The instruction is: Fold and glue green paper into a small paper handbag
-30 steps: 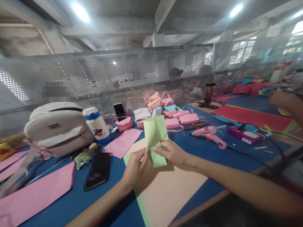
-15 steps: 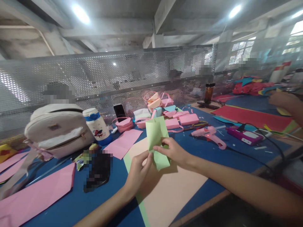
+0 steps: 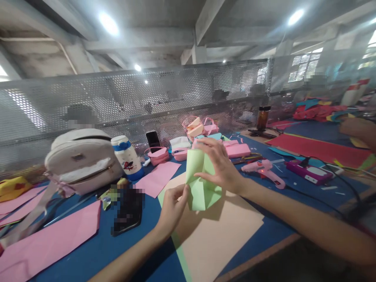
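I hold a folded light green paper (image 3: 199, 184) upright above a peach sheet (image 3: 217, 239) that lies on the blue table (image 3: 88, 250). My left hand (image 3: 172, 209) pinches the paper's lower left edge, fingers closed on it. My right hand (image 3: 221, 166) grips its upper right part, thumb in front and fingers curled over the top fold. A green sheet (image 3: 179, 254) sticks out from under the peach one.
A white bag (image 3: 80, 160), a small bottle (image 3: 127, 156), a propped phone (image 3: 153, 140) and a dark phone (image 3: 127, 211) lie left. Pink sheets (image 3: 49, 243), pink paper boxes (image 3: 235, 149), a pink glue gun (image 3: 264, 170) with cable, red paper (image 3: 317, 147). Another person's hand (image 3: 358, 131) far right. Mesh screen (image 3: 147, 98) behind.
My right hand has slid from the paper's middle up to its top fold, and the lower flap has spread open. The camera shifted slightly.
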Motion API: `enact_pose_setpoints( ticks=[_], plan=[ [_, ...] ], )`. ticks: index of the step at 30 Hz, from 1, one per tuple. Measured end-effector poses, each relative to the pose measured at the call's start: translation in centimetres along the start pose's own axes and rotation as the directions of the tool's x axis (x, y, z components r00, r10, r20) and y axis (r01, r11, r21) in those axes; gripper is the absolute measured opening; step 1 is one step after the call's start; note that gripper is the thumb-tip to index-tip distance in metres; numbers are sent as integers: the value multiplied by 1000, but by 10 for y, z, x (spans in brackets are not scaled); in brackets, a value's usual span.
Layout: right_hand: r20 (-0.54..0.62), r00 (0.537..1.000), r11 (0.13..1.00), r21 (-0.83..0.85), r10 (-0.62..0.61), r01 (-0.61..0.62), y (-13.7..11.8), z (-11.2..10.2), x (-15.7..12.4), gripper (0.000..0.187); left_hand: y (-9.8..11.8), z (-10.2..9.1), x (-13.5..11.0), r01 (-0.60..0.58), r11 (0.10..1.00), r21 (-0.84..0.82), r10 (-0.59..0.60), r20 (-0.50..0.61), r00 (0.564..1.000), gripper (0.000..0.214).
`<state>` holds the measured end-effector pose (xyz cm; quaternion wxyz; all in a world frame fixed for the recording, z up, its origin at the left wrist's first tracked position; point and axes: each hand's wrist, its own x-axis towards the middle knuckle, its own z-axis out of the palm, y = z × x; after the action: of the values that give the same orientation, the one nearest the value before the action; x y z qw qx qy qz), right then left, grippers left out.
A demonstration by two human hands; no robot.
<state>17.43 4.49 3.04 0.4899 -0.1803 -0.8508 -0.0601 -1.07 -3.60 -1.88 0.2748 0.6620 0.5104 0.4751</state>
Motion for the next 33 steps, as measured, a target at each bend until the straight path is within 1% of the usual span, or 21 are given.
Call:
enact_pose_setpoints(
  ticks=[1, 2, 3, 4, 5, 6, 8, 10, 13, 16, 21, 25, 27, 28, 29, 30, 31, 33],
  plan=[
    [119, 985, 989, -71, -121, 131, -2, -6, 10, 56, 2, 0, 0, -5, 1000, -1, 5, 4, 1000, 50],
    [228, 948, 961, -111, -222, 252, -5, -10, 20, 41, 4, 1, -1, -10, 1000, -4, 10, 10, 1000, 50],
    [322, 899, 929, -121, -296, 349, -7, -13, 30, 25, 6, 1, -1, -15, 1000, -6, 15, 16, 1000, 50],
    [409, 844, 902, -104, -346, 420, -9, -13, 40, 13, 8, 1, -1, -19, 1000, -9, 19, 22, 1000, 50],
    [480, 792, 883, -71, -376, 463, -11, -12, 48, 5, 9, 2, -1, -22, 1000, -13, 22, 24, 999, 50],
    [543, 743, 874, -33, -392, 485, -12, -9, 55, 1, 10, 2, -1, -24, 1000, -16, 24, 23, 999, 49],
    [630, 664, 867, 29, -402, 497, -12, -3, 67, 5, 9, 2, -1, -22, 1000, -22, 23, 14, 1000, 49],
    [685, 607, 870, 82, -403, 486, -11, 3, 75, 7, 8, 1, 0, -18, 999, -28, 19, 4, 1000, 50],
    [736, 551, 895, 169, -394, 414, -9, 8, 84, 12, 4, 1, 0, -12, 999, -35, 12, -11, 1000, 51],
    [765, 526, 922, 238, -372, 306, -5, 9, 94, 15, 4, 1, 0, -9, 999, -40, 8, -20, 1000, 53],
    [790, 523, 947, 280, -321, 158, 10, 6, 114, 12, 7, 0, -2, 1, 998, -57, -2, -2, 1000, 54],
    [809, 518, 951, 307, -276, 28, 25, 2, 128, 11, 8, 0, -3, 18, 996, -84, -16, 17, 1000, 56],
    [808, 536, 956, 293, -245, -5, 33, 0, 134, 9, 8, 0, -2, 28, 994, -104, -26, 19, 999, 57],
    [799, 558, 960, 279, -223, -16, 37, -2, 136, 8, 8, -1, -2, 32, 993, -117, -31, 14, 999, 57],
    [781, 595, 966, 259, -191, -29, 41, -3, 138, 8, 8, -1, -2, 36, 991, -131, -36, 6, 999, 57],
    [746, 649, 972, 230, -148, -44, 44, -6, 139, 8, 7, -1, -1, 40, 988, -147, -41, -6, 999, 58],
    [695, 713, 979, 196, -95, -61, 46, -8, 138, 9, 6, -1, -1, 43, 985, -165, -47, -21, 999, 58],
    [538, 843, 986, 124, 24, -108, 45, -13, 132, 14, 4, -2, 1, 47, 976, -211, -61, -58, 996, 59]
  ],
)
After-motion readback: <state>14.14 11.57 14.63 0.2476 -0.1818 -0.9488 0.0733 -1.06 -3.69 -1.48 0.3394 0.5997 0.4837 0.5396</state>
